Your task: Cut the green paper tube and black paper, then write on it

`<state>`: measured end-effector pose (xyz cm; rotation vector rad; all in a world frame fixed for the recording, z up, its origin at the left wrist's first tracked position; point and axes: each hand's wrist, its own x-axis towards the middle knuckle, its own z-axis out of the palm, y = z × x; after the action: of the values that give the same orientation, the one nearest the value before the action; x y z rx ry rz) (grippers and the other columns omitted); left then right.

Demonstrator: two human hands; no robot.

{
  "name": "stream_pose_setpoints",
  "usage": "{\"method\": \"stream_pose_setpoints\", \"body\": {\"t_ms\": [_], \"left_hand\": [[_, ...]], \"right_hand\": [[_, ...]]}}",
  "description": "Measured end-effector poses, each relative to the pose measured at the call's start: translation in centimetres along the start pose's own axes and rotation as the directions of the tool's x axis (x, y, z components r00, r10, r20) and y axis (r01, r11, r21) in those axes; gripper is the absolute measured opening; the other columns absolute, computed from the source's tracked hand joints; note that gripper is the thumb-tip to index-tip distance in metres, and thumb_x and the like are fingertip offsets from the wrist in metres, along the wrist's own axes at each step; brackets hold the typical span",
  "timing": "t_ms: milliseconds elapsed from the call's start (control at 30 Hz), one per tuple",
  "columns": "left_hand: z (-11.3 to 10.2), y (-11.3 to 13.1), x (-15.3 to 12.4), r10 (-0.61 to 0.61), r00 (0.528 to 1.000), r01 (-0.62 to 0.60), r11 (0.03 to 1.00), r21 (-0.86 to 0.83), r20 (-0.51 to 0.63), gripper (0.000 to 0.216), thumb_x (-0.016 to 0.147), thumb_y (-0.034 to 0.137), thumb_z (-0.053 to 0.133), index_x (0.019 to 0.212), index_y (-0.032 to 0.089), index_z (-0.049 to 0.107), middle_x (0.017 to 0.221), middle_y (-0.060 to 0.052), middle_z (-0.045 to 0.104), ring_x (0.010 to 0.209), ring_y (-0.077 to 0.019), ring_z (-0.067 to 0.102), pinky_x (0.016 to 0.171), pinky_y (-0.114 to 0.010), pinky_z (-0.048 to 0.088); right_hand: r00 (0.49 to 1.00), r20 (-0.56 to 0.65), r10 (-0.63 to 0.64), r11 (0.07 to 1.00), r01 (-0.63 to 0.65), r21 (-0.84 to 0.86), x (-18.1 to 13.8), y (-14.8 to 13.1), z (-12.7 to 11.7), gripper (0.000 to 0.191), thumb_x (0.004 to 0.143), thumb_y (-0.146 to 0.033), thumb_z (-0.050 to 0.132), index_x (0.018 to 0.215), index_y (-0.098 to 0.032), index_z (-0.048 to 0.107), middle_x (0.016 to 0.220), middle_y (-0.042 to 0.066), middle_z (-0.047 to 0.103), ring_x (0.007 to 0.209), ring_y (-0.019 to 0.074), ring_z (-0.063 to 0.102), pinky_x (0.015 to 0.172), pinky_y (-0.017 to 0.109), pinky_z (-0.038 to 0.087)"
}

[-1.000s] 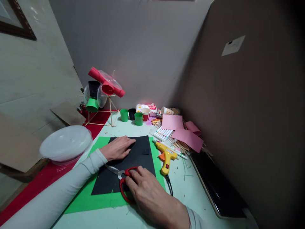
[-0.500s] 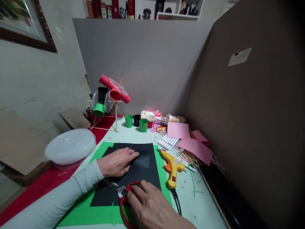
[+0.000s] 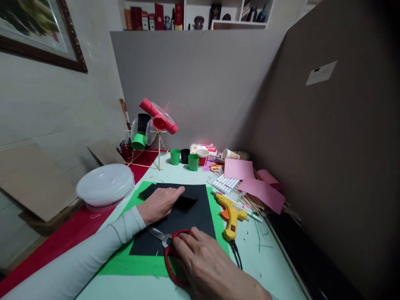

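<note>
Scissors lie lower centre under right hand, fingers draped over handles, grip unclear; left hand flat, open, on black paper.

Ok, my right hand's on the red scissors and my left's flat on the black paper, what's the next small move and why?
Probably slip the right hand into the loops of the scissors and lift them. They lie flat on the black paper, blades together, and that hand seems only to rest over the red handles, while the left hand pins the paper down.
</note>
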<state>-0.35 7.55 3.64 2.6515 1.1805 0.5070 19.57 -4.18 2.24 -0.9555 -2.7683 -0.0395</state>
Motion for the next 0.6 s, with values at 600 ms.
{"method": "stream_pose_setpoints", "body": {"t_ms": [600], "left_hand": [[-8.1, -3.4, -5.3, -0.598, 0.739, 0.093, 0.548, -0.831, -0.312, 0.023, 0.086, 0.040, 0.059, 0.076, 0.021, 0.052, 0.061, 0.001, 0.048, 0.049, -0.0137, 0.045, 0.048, -0.027, 0.041]], "right_hand": [[0.853, -0.173, 0.492, 0.869, -0.493, 0.042, 0.9, 5.6, -0.7, 0.013, 0.091, -0.011, 0.050, 0.098, -0.016, 0.061, 0.088, 0.012, 0.068, 0.085, 0.0275, 0.058, 0.073, 0.036, 0.044]]}}
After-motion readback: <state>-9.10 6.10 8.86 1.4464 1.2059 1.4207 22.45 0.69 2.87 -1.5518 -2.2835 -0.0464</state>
